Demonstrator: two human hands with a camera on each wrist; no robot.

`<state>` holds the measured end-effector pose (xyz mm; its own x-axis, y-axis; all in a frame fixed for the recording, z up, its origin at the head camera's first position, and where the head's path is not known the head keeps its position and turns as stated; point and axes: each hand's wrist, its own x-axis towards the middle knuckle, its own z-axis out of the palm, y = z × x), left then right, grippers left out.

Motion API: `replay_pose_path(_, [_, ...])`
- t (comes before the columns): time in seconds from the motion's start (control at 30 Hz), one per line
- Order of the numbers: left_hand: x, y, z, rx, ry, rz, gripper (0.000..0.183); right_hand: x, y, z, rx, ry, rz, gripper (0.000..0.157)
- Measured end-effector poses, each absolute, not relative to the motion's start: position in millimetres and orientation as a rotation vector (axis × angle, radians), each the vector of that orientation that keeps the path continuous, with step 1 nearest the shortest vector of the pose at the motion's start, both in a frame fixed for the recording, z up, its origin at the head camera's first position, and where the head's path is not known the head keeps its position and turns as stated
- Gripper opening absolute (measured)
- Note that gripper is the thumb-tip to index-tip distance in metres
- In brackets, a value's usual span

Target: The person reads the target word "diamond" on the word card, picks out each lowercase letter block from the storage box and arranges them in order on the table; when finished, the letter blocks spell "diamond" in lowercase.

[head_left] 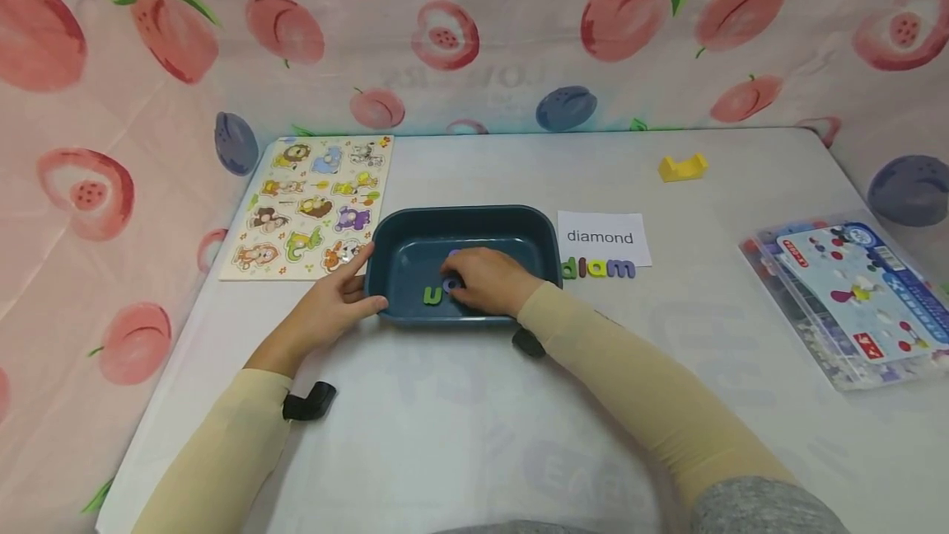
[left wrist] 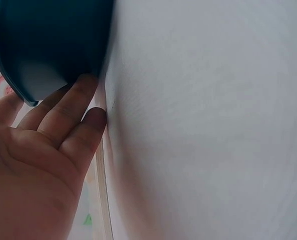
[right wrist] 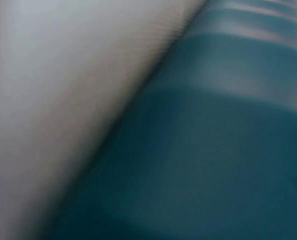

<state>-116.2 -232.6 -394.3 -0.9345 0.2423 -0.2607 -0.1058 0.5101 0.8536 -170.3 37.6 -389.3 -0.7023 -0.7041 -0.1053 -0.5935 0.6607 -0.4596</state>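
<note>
My left hand (head_left: 329, 311) grips the left end of a dark blue-green plastic tray (head_left: 463, 321), thumb at its near corner. In the left wrist view, fingers (left wrist: 68, 110) lie against the tray's outer wall. My right hand (head_left: 493, 278) reaches into the tray with fingers bent downward. Beside its fingertips is a purple ring-shaped letter (head_left: 450, 284), partly covered; I cannot tell whether they pinch it. Just left of it lies a green letter (head_left: 432, 296). Blurred tray wall (right wrist: 188, 160) fills much of the right wrist view, where the hand is out of sight.
Right of the tray, a white card (head_left: 602, 231) reads "diamond", with coloured letters (head_left: 596, 269) spelling "diam" along its lower edge. An animal puzzle board (head_left: 310, 208) lies behind left. A yellow block (head_left: 683, 168) sits at the back; a clear plastic case (head_left: 853, 295) is at right.
</note>
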Motion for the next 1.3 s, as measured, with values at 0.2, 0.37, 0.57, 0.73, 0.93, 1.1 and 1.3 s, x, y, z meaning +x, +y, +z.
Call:
replay_pose_path(0.2, [-117, -232, -394, 0.118, 2.417, 1.382, 0.09, -171, 35, -388, -1.014, 2.604, -0.524, 0.032])
replay_pose_path(0.37, [-117, -233, -395, 0.11, 2.425, 1.364, 0.089, -172, 34, -389, -1.03, 2.609, -0.51, 0.03])
replay_pose_path(0.57, [-118, -233, -395, 0.117, 2.423, 1.371, 0.089, -171, 37, -388, -1.056, 2.606, -0.566, 0.029])
replay_pose_path(0.73, [-117, -233, -394, 0.117, 2.411, 1.385, 0.089, -170, 41, -382, -1.097, 2.618, -0.605, 0.03])
replay_pose_path(0.93, [-117, -233, -395, 0.108, 2.42, 1.369, 0.09, -170, 53, -367, -1.085, 2.66, -0.618, 0.031])
replay_pose_path(1.1, [-117, -233, -394, 0.106, 2.422, 1.361, 0.09, -170, 69, -351, -1.031, 2.703, -0.61, 0.033])
replay_pose_path(1.3, [-117, -234, -394, 0.1, 2.422, 1.353, 0.09, -170, 96, -340, -1.006, 2.764, -0.626, 0.032])
